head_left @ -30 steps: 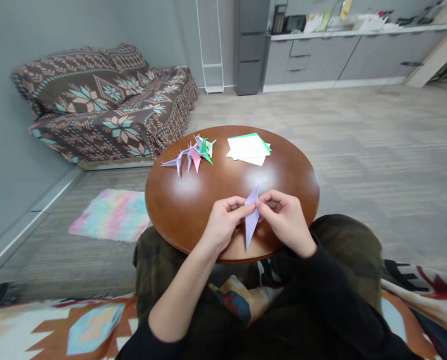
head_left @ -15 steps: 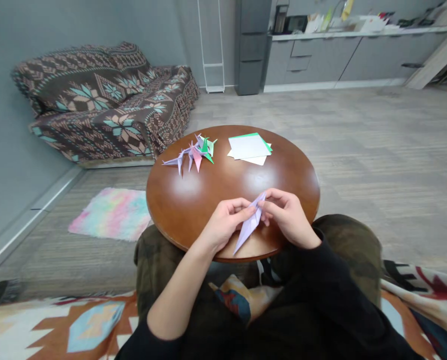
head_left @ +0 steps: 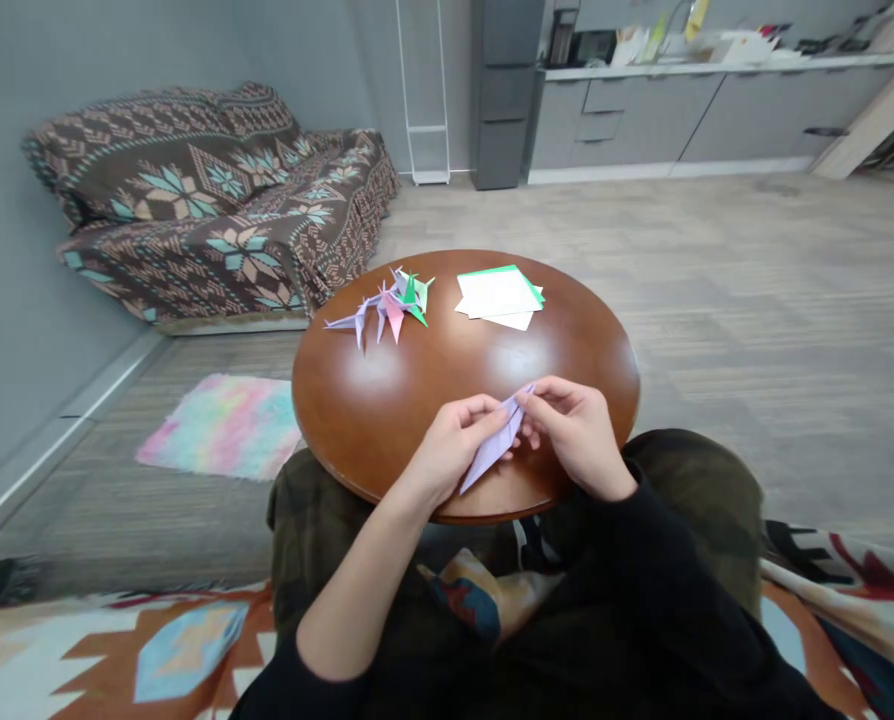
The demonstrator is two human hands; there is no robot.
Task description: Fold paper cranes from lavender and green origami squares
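A narrow, pointed piece of folded lilac origami paper [head_left: 490,452] is held between my hands above the near part of the round brown table. My left hand [head_left: 454,440] pinches its left side, thumb on top. At the upper end, my right hand [head_left: 573,428] grips the paper between thumb and fingers. The paper's long tip points down and left, towards me. Some of the fingers behind the paper are hidden.
Folded paper cranes [head_left: 391,308] in lilac, pink and green stand together at the table's far left. A stack of paper sheets [head_left: 498,295], white over green, lies at the far right of the tabletop [head_left: 447,370]. A patterned sofa [head_left: 214,210] is beyond.
The folded paper has turned slightly, its lower tip shifting left and up. My right hand's fingers have moved a little beneath it, and both hands keep their hold.
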